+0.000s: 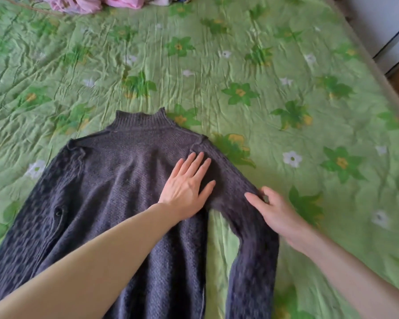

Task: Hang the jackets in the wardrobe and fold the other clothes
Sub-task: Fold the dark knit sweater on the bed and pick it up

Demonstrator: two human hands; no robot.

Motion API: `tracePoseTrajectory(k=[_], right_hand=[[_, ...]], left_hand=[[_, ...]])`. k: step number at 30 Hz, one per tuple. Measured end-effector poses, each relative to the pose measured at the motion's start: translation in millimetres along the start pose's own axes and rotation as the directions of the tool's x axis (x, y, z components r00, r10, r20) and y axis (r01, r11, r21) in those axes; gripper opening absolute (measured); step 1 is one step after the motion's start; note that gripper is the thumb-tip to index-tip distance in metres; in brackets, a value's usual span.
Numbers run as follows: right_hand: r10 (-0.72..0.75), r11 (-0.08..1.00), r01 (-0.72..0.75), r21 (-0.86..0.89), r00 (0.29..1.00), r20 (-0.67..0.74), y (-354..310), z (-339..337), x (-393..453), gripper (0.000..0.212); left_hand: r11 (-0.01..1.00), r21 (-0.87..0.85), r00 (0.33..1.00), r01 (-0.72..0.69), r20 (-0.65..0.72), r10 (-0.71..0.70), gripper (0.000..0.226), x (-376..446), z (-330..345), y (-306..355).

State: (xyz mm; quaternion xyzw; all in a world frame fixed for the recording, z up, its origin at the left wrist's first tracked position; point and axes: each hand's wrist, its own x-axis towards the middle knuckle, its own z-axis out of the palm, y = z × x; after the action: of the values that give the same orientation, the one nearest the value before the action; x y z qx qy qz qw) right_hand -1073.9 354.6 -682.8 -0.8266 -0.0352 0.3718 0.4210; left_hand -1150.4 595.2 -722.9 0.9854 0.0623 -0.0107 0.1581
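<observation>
A dark grey knitted sweater [129, 185] with a high ribbed collar lies flat on the bed, collar pointing away from me, both sleeves spread down and outward. My left hand [187, 183] lies flat with straight fingers on the sweater's right shoulder area, pressing it down. My right hand [276, 212] pinches the outer edge of the right sleeve [251, 249] between thumb and fingers, just below the shoulder.
The bed is covered by a green quilt [240, 65] with a flower print. A heap of pink and other clothes [90, 3] lies at the far edge. At the right, the bed's edge [378, 72] meets a white cabinet and wooden floor.
</observation>
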Motion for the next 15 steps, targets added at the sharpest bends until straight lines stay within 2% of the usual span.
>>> tracePoseTrajectory(k=[2,3,5,6,7,9,11,13,14,15], right_hand=[[-0.037,0.998,0.032,-0.049,0.995,-0.092,-3,-33,-1,0.042],[0.000,0.996,-0.006,-0.085,0.998,-0.066,-4,-44,-5,0.043],[0.158,0.973,-0.142,-0.181,0.985,0.076,5,-56,-15,0.060],[0.220,0.959,-0.186,-0.216,0.964,0.148,14,-56,-20,0.072],[0.240,0.952,-0.192,-0.237,0.951,0.196,27,-54,-24,0.074],[0.197,0.975,-0.165,-0.148,0.952,0.234,42,-56,-39,0.055],[0.184,0.974,-0.209,0.088,0.955,0.232,46,-73,-48,0.039],[0.171,0.924,-0.257,0.282,0.940,0.296,45,-101,-55,0.028],[0.169,0.919,-0.269,0.289,0.930,0.327,42,-115,-60,0.027],[0.165,0.944,-0.254,0.209,0.915,0.367,45,-129,-60,0.030]], left_hand=[[1.000,0.010,1.000,-0.017,0.016,0.017,0.074,4,1,11],[0.999,0.023,0.999,-0.029,0.034,0.028,0.074,6,2,16],[0.997,0.069,0.997,-0.040,0.075,0.035,0.077,7,7,25],[0.995,0.094,0.995,-0.036,0.095,0.027,0.080,8,10,29],[0.993,0.119,0.993,-0.023,0.113,0.009,0.083,8,13,32],[0.985,0.171,0.990,0.014,0.138,-0.038,0.088,8,18,37],[0.978,0.204,0.987,0.048,0.139,-0.077,0.089,11,22,43],[0.976,0.200,0.984,0.087,0.134,-0.115,0.089,15,24,50],[0.975,0.196,0.983,0.107,0.127,-0.133,0.089,17,25,54],[0.974,0.192,0.982,0.124,0.117,-0.148,0.088,19,26,57]])
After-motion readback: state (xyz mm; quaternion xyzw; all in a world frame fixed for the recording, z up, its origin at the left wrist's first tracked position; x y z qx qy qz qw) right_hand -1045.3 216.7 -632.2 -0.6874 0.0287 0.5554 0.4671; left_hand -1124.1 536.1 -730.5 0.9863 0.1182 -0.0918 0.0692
